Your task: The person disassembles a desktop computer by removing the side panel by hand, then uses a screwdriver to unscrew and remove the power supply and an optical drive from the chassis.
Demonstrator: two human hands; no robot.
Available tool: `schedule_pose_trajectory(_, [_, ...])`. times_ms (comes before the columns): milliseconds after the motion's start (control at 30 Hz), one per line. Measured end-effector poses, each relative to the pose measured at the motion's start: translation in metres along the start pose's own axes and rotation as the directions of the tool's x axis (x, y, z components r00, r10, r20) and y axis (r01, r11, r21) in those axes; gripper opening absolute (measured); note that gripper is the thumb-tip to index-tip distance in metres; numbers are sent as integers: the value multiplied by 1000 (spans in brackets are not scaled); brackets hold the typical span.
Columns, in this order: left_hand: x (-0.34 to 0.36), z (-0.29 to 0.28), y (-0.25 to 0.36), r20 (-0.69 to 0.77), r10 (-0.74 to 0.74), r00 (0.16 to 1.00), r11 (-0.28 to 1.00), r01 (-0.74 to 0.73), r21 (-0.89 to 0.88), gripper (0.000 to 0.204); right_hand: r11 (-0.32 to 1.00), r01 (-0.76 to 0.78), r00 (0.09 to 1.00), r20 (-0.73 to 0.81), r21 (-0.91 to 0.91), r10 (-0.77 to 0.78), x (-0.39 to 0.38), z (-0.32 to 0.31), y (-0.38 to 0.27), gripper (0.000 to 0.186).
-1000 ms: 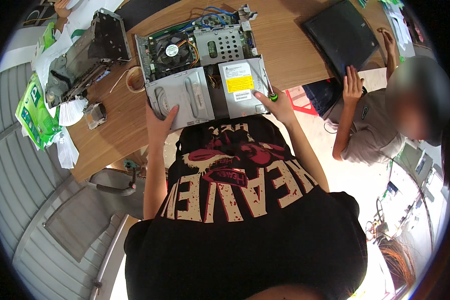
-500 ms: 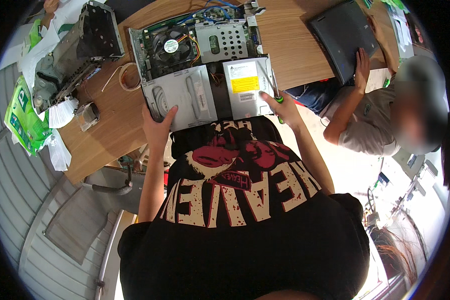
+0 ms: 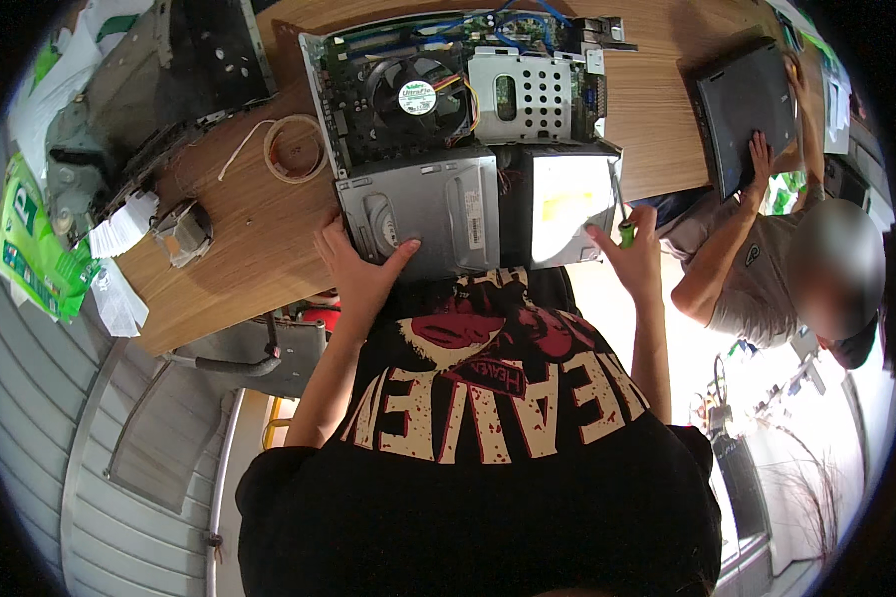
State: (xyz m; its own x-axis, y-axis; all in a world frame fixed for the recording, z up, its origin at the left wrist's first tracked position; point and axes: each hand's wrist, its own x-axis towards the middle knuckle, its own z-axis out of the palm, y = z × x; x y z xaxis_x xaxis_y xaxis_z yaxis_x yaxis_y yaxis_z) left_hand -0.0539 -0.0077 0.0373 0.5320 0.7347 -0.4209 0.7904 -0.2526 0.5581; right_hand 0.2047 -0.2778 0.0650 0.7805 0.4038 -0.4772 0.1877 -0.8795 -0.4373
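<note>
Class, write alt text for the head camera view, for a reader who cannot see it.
A person's left hand rests on the grey metal drive cage of an opened desktop computer on a wooden table, while the right hand grips a green-handled screwdriver. A seated co-worker's hand touches a dark laptop.

- A wooden table [image 3: 657, 109] with a light brown grain carries everything.
- An opened computer case [image 3: 458, 139] lies flat near the middle, reaching the table's near edge; its fan and boards show.
- A roll of tape [image 3: 295, 147] lies just left of the case, with a white cord [image 3: 239, 149] beside it.
- A small grey part [image 3: 181, 231] rests near the left near corner, next to white paper scraps [image 3: 119, 227].
- A dark metal housing [image 3: 159, 95] sits toward the far left end.
- A closed black laptop [image 3: 745, 109] lies at the right end.
</note>
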Motion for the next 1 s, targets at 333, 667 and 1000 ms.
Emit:
schedule_pose_trajectory(333, [-1,13,-21,-13,-39,999,952,34,-303,102,860,92,995,-22,503,-94,6,-28,-87,32])
schedule_pose_trajectory(667, [-1,9,-11,-57,-44,997,966,28,-259,99,857,324,931,26,399,-364,73,-47,-79,30])
schedule_pose_trajectory(1000, [34,5,-2,-148,116,982,964,-147,-221,94,535,237,950,-78,811,-303,73,-20,-103,38])
